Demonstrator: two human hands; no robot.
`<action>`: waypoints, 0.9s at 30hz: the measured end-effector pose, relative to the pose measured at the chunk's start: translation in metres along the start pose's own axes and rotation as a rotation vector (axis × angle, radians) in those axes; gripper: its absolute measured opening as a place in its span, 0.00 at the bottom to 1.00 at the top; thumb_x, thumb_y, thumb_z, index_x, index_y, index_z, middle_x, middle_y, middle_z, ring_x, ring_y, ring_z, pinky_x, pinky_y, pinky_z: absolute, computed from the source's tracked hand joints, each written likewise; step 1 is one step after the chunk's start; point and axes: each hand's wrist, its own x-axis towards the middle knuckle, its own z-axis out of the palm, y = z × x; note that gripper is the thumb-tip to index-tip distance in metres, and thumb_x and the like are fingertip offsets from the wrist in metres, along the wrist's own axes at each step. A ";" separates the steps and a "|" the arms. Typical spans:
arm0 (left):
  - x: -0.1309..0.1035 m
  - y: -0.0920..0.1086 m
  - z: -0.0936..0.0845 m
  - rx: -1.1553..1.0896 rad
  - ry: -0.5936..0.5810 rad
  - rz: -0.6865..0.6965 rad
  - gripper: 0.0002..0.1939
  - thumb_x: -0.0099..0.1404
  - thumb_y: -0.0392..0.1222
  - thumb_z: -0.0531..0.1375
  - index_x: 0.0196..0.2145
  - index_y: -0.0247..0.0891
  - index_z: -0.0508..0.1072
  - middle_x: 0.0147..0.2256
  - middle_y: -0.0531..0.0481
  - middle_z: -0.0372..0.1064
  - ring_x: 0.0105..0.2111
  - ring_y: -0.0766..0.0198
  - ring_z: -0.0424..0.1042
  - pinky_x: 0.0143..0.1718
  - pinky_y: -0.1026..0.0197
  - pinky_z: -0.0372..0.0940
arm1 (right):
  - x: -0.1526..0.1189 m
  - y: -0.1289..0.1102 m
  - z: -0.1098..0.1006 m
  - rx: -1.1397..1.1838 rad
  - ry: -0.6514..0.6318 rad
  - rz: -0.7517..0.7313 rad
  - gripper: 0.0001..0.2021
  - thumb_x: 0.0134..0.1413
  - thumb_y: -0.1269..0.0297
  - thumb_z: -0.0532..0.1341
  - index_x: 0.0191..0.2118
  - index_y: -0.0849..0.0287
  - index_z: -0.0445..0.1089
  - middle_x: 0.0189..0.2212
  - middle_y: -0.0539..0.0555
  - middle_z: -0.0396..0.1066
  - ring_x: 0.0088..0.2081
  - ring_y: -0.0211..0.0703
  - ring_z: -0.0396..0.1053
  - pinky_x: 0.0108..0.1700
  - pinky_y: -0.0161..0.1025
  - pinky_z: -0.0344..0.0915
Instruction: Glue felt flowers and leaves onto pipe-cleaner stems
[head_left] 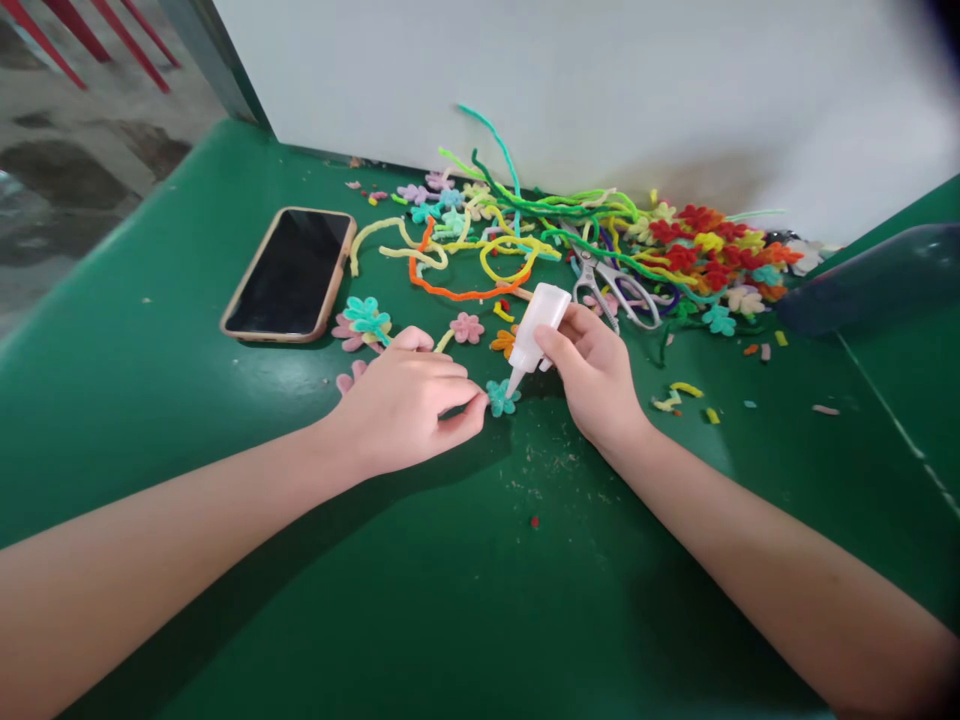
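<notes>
My left hand (pixel 411 408) pinches the edge of a teal pipe-cleaner flower (pixel 502 398) between thumb and forefinger, low over the green table. In my right hand (pixel 598 370) is a small white glue bottle (pixel 541 325), tilted with its nozzle down. The nozzle tip meets the flower's middle, or is just above it; which of the two I cannot tell. Just beyond the left hand lie another teal flower (pixel 367 316) and a pink flower (pixel 466 328). An orange flower (pixel 504 342) is partly behind the bottle.
A phone (pixel 291 272) lies at the left on the green table (pixel 390 610). Behind the hands are tangled pipe cleaners (pixel 517 245), scissors (pixel 616 285) and a heap of red and orange flowers (pixel 697 250). A dark bottle (pixel 877 275) lies at the right, near scattered scraps (pixel 686 388).
</notes>
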 end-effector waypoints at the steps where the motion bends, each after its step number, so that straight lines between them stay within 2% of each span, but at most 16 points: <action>1: 0.000 0.000 0.000 -0.004 -0.005 -0.002 0.20 0.66 0.38 0.53 0.16 0.36 0.60 0.15 0.58 0.55 0.18 0.71 0.51 0.36 0.57 0.52 | -0.001 -0.001 0.000 -0.014 -0.007 -0.002 0.16 0.50 0.56 0.65 0.44 0.55 0.69 0.41 0.52 0.76 0.43 0.44 0.74 0.44 0.41 0.74; 9: -0.001 0.000 0.000 -0.029 -0.013 -0.010 0.20 0.65 0.37 0.53 0.16 0.36 0.59 0.16 0.59 0.55 0.19 0.71 0.51 0.36 0.57 0.52 | -0.002 -0.001 -0.001 -0.019 -0.056 -0.019 0.21 0.50 0.53 0.66 0.49 0.54 0.69 0.44 0.52 0.75 0.44 0.44 0.74 0.44 0.41 0.74; 15: 0.000 0.000 -0.001 -0.023 -0.019 -0.012 0.20 0.65 0.37 0.53 0.15 0.36 0.58 0.16 0.58 0.54 0.18 0.71 0.50 0.35 0.57 0.52 | -0.002 -0.005 0.001 -0.031 -0.044 -0.017 0.21 0.46 0.51 0.68 0.46 0.54 0.70 0.43 0.53 0.76 0.43 0.47 0.74 0.43 0.44 0.74; 22: 0.000 0.000 -0.001 0.014 0.008 0.019 0.19 0.66 0.37 0.51 0.18 0.38 0.69 0.16 0.57 0.59 0.20 0.68 0.57 0.35 0.55 0.54 | -0.002 -0.006 0.000 -0.069 -0.057 -0.015 0.20 0.46 0.49 0.67 0.44 0.53 0.70 0.42 0.52 0.76 0.43 0.46 0.75 0.43 0.44 0.74; 27: -0.001 0.001 -0.002 -0.002 0.001 0.001 0.19 0.67 0.38 0.49 0.21 0.43 0.72 0.17 0.56 0.60 0.20 0.66 0.57 0.35 0.53 0.56 | -0.003 -0.007 0.001 -0.057 -0.072 -0.003 0.19 0.48 0.51 0.66 0.45 0.53 0.70 0.43 0.52 0.76 0.44 0.47 0.75 0.43 0.44 0.74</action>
